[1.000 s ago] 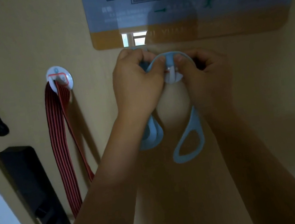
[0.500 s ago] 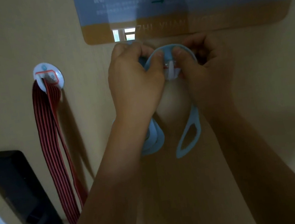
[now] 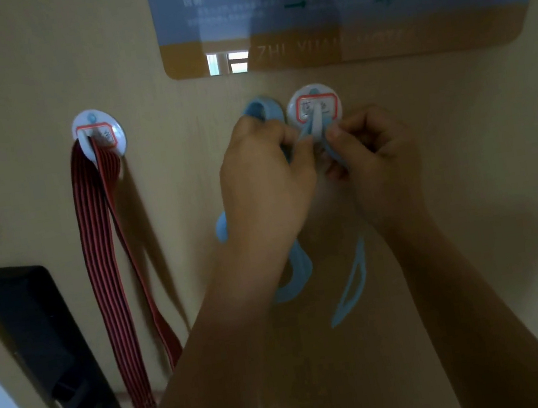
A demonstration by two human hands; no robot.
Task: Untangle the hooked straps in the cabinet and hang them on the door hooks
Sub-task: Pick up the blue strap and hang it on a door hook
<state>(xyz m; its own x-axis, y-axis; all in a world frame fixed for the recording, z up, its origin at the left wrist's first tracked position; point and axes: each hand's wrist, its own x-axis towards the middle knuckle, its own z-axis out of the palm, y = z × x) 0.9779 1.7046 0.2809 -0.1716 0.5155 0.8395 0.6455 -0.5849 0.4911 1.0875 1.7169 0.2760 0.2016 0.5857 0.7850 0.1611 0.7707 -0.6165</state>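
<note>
Since a second ago, my hands have dropped below the middle hook [image 3: 314,111], uncovering its labelled disc. Blue strap [image 3: 351,292]: looped over that hook, tails hanging down the door; left hand [image 3: 264,183] and right hand [image 3: 375,157] each pinch it at the prong, fingers pressed together. Red strap [image 3: 104,247]: hung on left hook [image 3: 98,132]. Seat the loop deep behind the prong before releasing.

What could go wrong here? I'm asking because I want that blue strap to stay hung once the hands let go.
The blue strap looks only partly caught on the middle hook, pinched by the left hand and right hand; it may slip off on release. A loop bunched beside the hook could stay tangled.
</note>
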